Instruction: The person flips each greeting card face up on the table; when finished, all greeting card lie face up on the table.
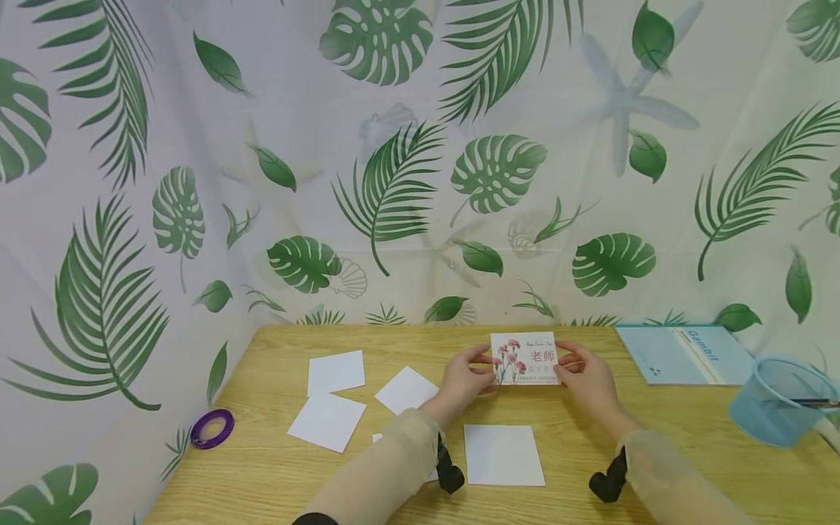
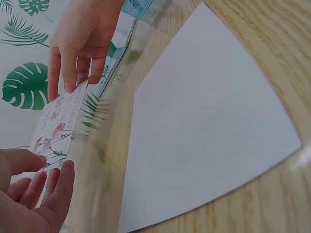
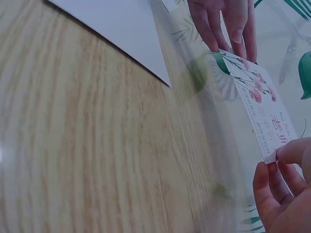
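Observation:
A greeting card with pink carnations and red Chinese lettering is held up between both hands, its printed side facing the head camera. My left hand pinches its left edge, and my right hand pinches the right edge. In the left wrist view the card stands tilted above the table, thumb on one face and fingers behind. The right wrist view has the card spanning the two hands. A blank white card lies flat on the table below them.
More white cards lie on the wooden table, left of the hands. A purple tape roll is at the table's left edge. At the right are a light-blue booklet and a blue mesh holder with pens. A leaf-print cloth hangs behind.

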Demonstrator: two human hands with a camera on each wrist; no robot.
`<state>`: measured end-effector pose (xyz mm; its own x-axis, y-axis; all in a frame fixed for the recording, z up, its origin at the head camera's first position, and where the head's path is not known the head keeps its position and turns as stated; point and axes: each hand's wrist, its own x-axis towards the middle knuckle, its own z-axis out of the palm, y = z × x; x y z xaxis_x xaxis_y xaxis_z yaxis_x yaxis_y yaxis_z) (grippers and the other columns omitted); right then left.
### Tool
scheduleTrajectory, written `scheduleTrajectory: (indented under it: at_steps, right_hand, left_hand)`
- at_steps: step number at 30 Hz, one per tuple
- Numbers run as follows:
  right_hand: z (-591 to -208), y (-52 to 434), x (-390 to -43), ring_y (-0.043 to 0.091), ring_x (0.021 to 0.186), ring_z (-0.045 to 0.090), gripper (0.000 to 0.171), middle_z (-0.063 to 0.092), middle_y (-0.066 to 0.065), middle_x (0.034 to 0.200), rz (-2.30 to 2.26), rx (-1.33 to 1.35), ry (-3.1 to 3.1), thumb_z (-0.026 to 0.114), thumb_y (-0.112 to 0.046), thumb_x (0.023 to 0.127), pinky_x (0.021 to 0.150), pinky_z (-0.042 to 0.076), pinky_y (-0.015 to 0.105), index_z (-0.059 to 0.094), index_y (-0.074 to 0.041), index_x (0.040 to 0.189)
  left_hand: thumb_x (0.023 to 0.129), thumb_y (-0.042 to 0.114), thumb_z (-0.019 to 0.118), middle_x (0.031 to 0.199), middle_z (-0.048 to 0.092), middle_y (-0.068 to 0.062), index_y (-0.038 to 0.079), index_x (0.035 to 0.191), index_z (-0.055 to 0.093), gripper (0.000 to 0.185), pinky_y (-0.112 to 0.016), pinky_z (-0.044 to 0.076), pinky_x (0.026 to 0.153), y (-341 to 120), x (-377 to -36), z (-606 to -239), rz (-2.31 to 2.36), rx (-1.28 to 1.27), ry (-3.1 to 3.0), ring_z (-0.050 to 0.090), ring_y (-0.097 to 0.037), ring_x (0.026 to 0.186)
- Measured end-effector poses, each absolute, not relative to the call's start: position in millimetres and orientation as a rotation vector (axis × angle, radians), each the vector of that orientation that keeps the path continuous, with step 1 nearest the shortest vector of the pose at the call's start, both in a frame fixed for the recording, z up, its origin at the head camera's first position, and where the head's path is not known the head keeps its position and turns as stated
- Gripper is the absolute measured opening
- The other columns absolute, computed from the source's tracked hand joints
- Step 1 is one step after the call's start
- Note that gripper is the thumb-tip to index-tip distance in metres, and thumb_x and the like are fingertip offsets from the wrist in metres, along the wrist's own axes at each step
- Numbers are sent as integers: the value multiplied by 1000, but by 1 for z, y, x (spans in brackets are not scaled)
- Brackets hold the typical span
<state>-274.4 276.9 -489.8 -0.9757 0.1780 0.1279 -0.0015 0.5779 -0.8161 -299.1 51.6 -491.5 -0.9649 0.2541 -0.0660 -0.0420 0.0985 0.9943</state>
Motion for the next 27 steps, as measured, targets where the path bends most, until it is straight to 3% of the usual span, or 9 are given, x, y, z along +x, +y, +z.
scheduleTrajectory:
  at_steps: [10, 20, 27]
  right_hand:
    - [-499, 284, -282, 30, 93, 61, 48, 61, 24, 109, 1310, -208, -2661, 63, -3, 92, 62, 50, 18, 52, -1, 139]
    - [-509, 290, -290, 24, 85, 62, 47, 64, 24, 104, 1309, -184, -2680, 64, -2, 89, 60, 50, 19, 54, 2, 136]
    - [-510, 293, -294, 25, 83, 62, 47, 64, 24, 102, 1252, -161, -2704, 63, -1, 88, 60, 48, 19, 55, 4, 135]
  left_hand:
    - [87, -10, 64, 116, 65, -11, 3, 135, 57, 51, -35, 61, 77, 62, -305, -503, 1936, 213, 2204, 67, -14, 88]
    - [86, -12, 63, 120, 65, -14, 0, 137, 54, 54, -32, 61, 77, 67, -308, -507, 1928, 173, 2199, 67, -17, 91]
    - [84, -11, 64, 120, 66, -13, -1, 136, 55, 54, -29, 60, 77, 73, -310, -508, 1920, 159, 2228, 65, -12, 90]
